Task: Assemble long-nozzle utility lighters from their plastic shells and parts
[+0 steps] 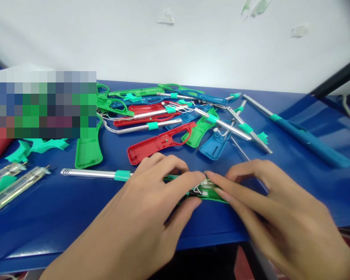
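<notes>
My left hand (151, 202) and my right hand (268, 202) meet at the near edge of the blue table (61, 217). Both press their fingers on a green lighter shell (205, 192) with white wires inside it. A silver metal tube (87, 173) with a teal collar sticks out to the left from under my left hand. My left thumb lies below the shell, the fingers above. The fingers of my right hand rest on the shell's right end and hide most of it.
A pile of red, green and blue lighter shells (160, 144) and silver tubes (224, 125) lies behind my hands. A closed blue lighter (306, 140) lies at the right. Clear fuel tanks (14, 186) and teal parts sit at the left. A white wall stands behind.
</notes>
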Demonstrator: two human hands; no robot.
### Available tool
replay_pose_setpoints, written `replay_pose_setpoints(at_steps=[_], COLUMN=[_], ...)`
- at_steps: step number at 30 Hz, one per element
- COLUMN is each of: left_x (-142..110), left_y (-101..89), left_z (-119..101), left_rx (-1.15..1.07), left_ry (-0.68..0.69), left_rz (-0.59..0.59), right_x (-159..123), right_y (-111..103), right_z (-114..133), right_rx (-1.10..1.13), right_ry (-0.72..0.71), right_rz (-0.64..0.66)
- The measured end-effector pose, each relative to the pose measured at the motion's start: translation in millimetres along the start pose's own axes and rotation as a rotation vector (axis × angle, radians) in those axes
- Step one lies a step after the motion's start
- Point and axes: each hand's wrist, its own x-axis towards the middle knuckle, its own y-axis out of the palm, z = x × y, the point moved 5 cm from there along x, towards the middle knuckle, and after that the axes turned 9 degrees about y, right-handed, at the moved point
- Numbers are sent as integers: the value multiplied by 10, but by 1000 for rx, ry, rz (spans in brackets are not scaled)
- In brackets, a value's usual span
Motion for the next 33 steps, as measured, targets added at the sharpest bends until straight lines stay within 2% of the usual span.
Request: replay_pose_setpoints(at_steps=[3,5,9,12,16,19,21,25,29,33], left_x=[2,6,14,14,-1,-13,-25,-48,-48,-39], left_y=[8,8,7,4,-1,-1,4,8,-22,-46], left_z=[-16,-20,-5,6,12,15,28,60,35,4], left_rx=[3,-5,-17,-13,-6,16,33,36,50,39], left_ry=[8,11,9,21,27,21,-1,-54,-10,26], left_rz=[47,60,55,41,15,-5,-14,-40,-106,-145], right_x=[-84,-146,-252,-306,-361,-409,-421,-360,-297,-287], right_y=[3,-24,-70,-83,-36,-1,11,16,31,66], right_z=[12,26,38,31,2,-69,-104,-94,-43,-20], right_rx=[-19,-14,41,102,138,114,104,98,59,57], right_ry=[22,31,54,90,176,288,300,184,69,25], right_rz=[-13,-67,-143,-154,-122,-164,-188,-157,-119,-99])
